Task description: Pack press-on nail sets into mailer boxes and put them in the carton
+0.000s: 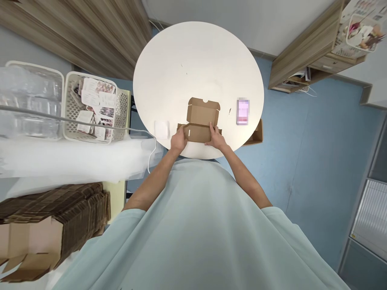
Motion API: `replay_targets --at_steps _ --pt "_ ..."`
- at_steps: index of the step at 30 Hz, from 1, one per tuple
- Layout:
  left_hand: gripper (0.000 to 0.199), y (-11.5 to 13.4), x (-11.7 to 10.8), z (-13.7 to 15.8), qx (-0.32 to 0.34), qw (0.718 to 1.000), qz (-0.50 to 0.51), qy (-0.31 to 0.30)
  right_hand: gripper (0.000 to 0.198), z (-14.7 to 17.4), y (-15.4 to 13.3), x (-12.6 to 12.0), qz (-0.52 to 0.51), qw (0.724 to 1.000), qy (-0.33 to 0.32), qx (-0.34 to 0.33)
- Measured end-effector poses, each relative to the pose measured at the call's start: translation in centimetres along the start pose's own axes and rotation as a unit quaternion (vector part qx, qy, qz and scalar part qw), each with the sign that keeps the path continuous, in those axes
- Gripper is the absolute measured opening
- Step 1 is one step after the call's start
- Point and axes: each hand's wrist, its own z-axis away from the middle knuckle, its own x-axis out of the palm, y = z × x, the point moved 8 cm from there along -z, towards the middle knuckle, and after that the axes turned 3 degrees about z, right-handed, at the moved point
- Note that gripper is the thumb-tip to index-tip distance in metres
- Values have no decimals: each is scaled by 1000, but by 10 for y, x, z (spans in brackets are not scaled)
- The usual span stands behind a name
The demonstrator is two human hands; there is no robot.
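Note:
An unfolded brown cardboard box (202,114) lies on the white round table (193,52), near the edge closest to me. Its notched lid panel points away from me, and side flaps stick out left and right. My left hand (179,139) grips the left end of the near panel, fingers curled over the cardboard. At the right end, my right hand (216,138) holds the same panel, with fingers on top near the fold line. Left of the box is a small white square stack (161,129), apart from my left hand.
A phone (242,111) lies on the table's right side. To the left stand a white basket (121,108) of printed packets, a basket of clear plastic (33,100), white sheeting (75,157) and stacked flat cardboard (81,213). A cable (133,129) crosses there. A wooden cabinet (302,48) stands at right.

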Motion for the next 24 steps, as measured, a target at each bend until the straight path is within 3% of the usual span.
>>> replay_targets --at_steps 4,7,10,14,18,24 --pt "54 11 0 -5 -7 994 -101 -48 145 -2 -1 -4 10 1000 -1 5" --pt "51 17 0 -4 20 992 -110 -54 149 0 -2 -5 5 1000 1 2" --pt "61 13 -8 3 33 995 -98 8 150 1 -2 -4 4 1000 -5 5" --pt "63 -13 -22 14 -53 989 -64 123 150 -1 0 -3 0 1000 -4 1" --pt "29 -21 -18 17 -71 990 -26 120 154 -4 1 -1 -14 1000 3 -8" --pt "21 10 -11 26 -32 994 14 102 151 -7 4 1 -12 1000 1 -4"
